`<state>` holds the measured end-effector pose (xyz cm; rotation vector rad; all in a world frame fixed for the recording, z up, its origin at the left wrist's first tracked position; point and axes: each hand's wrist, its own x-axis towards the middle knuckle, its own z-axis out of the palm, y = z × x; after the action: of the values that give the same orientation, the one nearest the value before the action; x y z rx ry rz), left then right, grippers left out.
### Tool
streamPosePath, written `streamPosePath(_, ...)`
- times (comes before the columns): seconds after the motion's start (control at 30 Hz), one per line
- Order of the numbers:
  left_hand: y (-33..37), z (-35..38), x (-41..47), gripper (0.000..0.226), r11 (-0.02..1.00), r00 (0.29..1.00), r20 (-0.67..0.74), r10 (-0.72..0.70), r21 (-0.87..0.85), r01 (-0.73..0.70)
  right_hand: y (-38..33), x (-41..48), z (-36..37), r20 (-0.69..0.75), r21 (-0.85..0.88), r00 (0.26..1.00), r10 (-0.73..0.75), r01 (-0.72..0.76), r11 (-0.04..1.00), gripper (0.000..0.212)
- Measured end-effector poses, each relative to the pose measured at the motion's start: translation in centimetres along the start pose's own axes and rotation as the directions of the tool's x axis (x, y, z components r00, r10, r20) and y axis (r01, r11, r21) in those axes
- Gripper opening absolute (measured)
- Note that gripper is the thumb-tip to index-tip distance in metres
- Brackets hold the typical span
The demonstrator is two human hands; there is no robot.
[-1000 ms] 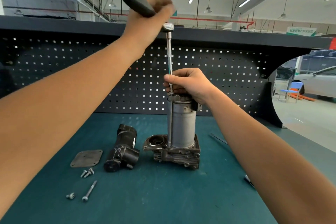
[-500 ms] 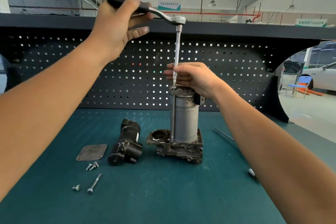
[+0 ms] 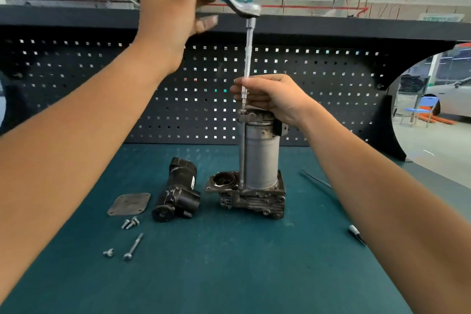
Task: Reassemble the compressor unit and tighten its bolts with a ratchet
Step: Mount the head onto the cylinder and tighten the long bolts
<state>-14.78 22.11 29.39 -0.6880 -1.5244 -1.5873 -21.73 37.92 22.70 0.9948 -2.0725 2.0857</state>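
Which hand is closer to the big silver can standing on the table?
The right hand. It sits right on top of the silver can, holding the extension bar. The left hand is high above it, holding the ratchet.

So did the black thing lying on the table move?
No. The black motor still lies between the flat cover plate and the compressor base, just as before.

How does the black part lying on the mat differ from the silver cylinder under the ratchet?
The silver cylinder stands upright on the cast base; the black part lies on its side, separate. The cylinder is pale grey, with the right hand resting on top; the black part is dark and untouched. Both are on the green mat.
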Motion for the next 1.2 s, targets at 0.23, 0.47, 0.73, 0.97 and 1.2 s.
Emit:
streamPosePath(0.23,-0.5,0.3,0.2,0.009,0.995,0.996,-0.055,-0.074,-0.066,0.07,0.2,-0.3,0.1,-0.02,0.02,1.0,-0.012,0.013,1.0,0.008)
streamPosePath(0.47,1.3,3.0,-1.2,0.027,0.785,0.852,0.169,0.496,0.333,-0.523,0.3,0.0,-0.1,-0.032,-0.006,0.999,-0.03,0.03,1.0,0.003)
streamPosePath(0.73,-2.8,-0.6,1.9,0.018,0.714,0.898,-0.139,-0.418,-0.661,0.23,0.2,0.0,0.1,0.046,-0.068,0.999,-0.011,0.014,0.998,0.015)
streamPosePath(0.97,-0.4,0.9,-0.4,0.014,0.907,0.915,-0.031,0.402,0.149,-0.393,0.4,0.5,0.3,-0.049,-0.078,0.997,-0.054,0.05,0.996,0.008)
streamPosePath(1.2,-1.0,0.6,0.5,0.016,0.969,0.987,-0.161,-0.029,-0.247,-0.012,0.1,0.1,0.0,0.018,-0.126,1.0,-0.013,0.015,0.992,0.013)
